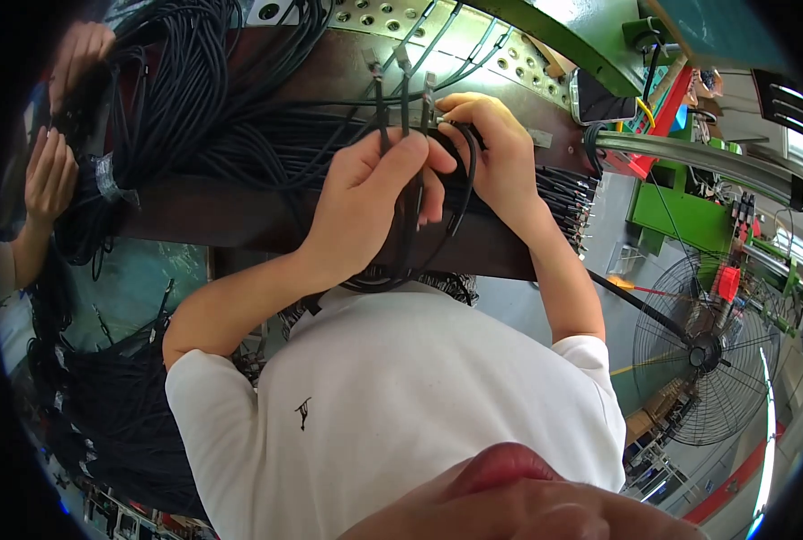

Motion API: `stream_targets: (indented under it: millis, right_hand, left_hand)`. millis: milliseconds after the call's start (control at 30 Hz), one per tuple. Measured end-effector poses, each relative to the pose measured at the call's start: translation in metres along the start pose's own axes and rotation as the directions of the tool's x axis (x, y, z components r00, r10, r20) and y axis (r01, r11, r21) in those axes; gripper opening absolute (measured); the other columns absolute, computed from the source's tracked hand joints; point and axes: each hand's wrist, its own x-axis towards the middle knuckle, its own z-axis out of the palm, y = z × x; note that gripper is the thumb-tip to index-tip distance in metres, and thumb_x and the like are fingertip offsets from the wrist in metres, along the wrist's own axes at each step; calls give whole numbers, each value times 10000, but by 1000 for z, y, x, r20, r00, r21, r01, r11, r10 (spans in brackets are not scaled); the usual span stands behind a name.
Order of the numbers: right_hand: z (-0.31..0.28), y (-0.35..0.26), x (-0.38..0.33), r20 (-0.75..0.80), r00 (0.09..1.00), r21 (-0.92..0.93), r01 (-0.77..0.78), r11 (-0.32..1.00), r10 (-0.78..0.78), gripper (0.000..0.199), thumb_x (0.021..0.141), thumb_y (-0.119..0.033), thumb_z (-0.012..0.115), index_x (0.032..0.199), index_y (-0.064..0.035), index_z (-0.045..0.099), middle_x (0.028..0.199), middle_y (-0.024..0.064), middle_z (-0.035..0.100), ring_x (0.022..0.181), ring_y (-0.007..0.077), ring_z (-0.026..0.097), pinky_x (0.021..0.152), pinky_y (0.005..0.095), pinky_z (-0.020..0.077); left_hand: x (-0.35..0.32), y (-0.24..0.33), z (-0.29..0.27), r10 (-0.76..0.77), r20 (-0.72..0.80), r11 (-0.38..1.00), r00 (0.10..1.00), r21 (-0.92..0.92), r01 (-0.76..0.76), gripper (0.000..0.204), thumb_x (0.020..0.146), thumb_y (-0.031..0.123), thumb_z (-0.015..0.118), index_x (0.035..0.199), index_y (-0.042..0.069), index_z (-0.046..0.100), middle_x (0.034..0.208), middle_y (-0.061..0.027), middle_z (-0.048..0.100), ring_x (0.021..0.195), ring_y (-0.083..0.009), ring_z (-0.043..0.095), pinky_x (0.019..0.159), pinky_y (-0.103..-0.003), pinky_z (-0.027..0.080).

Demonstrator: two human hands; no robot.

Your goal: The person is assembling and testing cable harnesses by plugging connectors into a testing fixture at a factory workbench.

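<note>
My left hand [365, 198] is closed around several black cables [405, 112], their upper ends sticking up between thumb and fingers. Clear plug connectors [429, 85] cap these ends. Close beside it, my right hand [499, 148] pinches a looped black cable [470, 166] near its end, by the rightmost plug. The fingertips hide exactly what is gripped there. Below my hands the held cables hang in a loop in front of my white shirt.
A thick bundle of black cables [181, 72] lies across the brown table [230, 211] at left. Cable ends with metal tips [580, 211] line its right side. Further right are a phone-like device [604, 97], green machine frame [572, 40] and fan [703, 396]. Another person's hands [50, 175] are far left.
</note>
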Motion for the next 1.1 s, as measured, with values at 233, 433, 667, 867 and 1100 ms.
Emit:
stream_targets:
  millis: [233, 433, 667, 867, 1100]
  right_hand:
    - [-18, -8, 7, 78, 971, -346, 238, 908, -225, 221, 779, -10, 658, 985, -66, 602, 947, 38, 641, 906, 253, 628, 754, 358, 508]
    - [-36, -16, 6, 123, 949, -453, 315, 834, -292, 200, 714, -69, 654, 909, -71, 610, 923, 38, 639, 885, 228, 632, 733, 335, 515]
    - [-12, 13, -13, -50, 995, -26, -83, 996, 81, 160, 761, 43, 653, 883, -54, 615, 952, 49, 681, 848, 281, 645, 738, 362, 514]
    - [-23, 5, -9, 14, 998, -105, -55, 993, 57, 176, 763, -28, 700, 911, -72, 616, 973, 47, 662, 905, 281, 623, 772, 376, 500]
    - [-39, -1, -10, -230, 931, -383, 180, 906, -283, 249, 718, 49, 682, 920, -72, 602, 964, 67, 629, 940, 307, 588, 805, 403, 481]
  left_hand:
    - [0, -2, 4, -177, 26, 982, 984, -59, 178, 297, 1027, 245, 466, 963, -8, 608, 672, -68, 582, 567, -112, 533, 541, -241, 419]
    - [-6, 8, 7, -289, 94, 930, 953, 262, 256, 318, 1026, 237, 469, 988, -27, 642, 756, -78, 652, 618, -89, 575, 575, -219, 443]
    - [-4, 20, 12, -297, 289, 951, 910, 172, 255, 465, 1037, 279, 323, 1018, -62, 638, 650, -96, 629, 557, -121, 571, 524, -233, 461]
    - [2, 12, 18, -325, 260, 934, 909, 239, 266, 463, 1022, 284, 335, 994, -68, 635, 611, -96, 613, 515, -123, 545, 499, -228, 446]
    - [8, 28, 33, -554, 381, 823, 740, 382, 420, 459, 1013, 289, 370, 912, -44, 669, 608, -85, 622, 503, -100, 526, 510, -225, 434]
